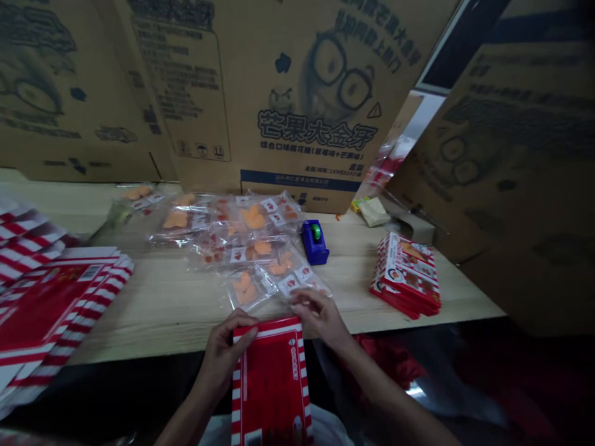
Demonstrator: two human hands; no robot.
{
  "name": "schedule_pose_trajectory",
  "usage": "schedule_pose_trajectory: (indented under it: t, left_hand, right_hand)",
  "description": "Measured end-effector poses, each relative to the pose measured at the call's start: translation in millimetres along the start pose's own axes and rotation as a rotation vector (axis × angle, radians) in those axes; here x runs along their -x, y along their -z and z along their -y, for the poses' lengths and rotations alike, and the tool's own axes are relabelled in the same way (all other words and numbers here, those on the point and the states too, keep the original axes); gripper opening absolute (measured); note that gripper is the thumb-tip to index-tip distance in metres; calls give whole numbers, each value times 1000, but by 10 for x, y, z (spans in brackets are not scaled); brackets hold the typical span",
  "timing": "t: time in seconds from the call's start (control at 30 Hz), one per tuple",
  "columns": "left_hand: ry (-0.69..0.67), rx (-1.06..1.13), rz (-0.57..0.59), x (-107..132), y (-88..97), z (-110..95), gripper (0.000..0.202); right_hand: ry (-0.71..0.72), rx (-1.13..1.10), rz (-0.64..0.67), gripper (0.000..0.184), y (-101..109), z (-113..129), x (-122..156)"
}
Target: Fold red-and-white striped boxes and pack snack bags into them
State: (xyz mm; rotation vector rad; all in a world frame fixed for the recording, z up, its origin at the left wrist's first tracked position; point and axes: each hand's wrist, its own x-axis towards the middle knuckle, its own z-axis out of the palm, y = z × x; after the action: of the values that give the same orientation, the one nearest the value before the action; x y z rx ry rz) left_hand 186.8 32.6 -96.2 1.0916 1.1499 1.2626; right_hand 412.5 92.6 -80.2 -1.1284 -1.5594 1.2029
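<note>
My left hand (pixel 229 344) grips the upper left edge of a flat red carton (pixel 272 384) with striped red-and-white borders, thumb on its face. The carton stands tilted in front of the table's near edge. My right hand (pixel 320 316) is above the carton's upper right corner. Its fingers are pinched at the lower edge of a clear packet (pixel 304 282) with orange pieces and small white sachets. Another clear packet (pixel 245 290) lies just left of it. Behind them spreads a loose pile of similar packets (pixel 253 217).
A blue tape dispenser (pixel 315 243) with green tape stands right of the pile. A stack of red printed boxes (pixel 408 272) sits at the right, striped cartons (pixel 56 303) at the left. Large cardboard boxes (pixel 288 155) wall off the back and the right side (pixel 506 186).
</note>
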Motion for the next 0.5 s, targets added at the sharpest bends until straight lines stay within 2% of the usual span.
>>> schedule_pose_trajectory:
  t: [0.03, 0.1, 0.17, 0.23, 0.3, 0.4, 0.5]
  left_hand:
    - [8, 0, 12, -14, -5, 1, 11]
    - [22, 3, 26, -37, -13, -9, 13]
    - [28, 3, 25, -53, -20, -29, 15]
    - [22, -1, 22, -61, -24, -49, 14]
    - [16, -6, 28, -64, -26, -63, 14]
    - [21, 1, 25, -66, -32, -73, 14]
    - [37, 25, 14, -66, -39, -70, 14]
  right_hand:
    - [23, 38, -97, 32, 128, -27, -132]
    - [51, 141, -387, 39, 409, -116, -448]
    - [-3, 222, -620, 40, 660, -242, -776]
    - [-61, 234, -654, 37, 820, -377, -1045]
    - [-103, 213, -597, 32, 872, -493, -1219]
    - [-137, 166, -570, 27, 811, -613, -1331]
    - [-130, 123, -639, 26, 708, -681, -1367]
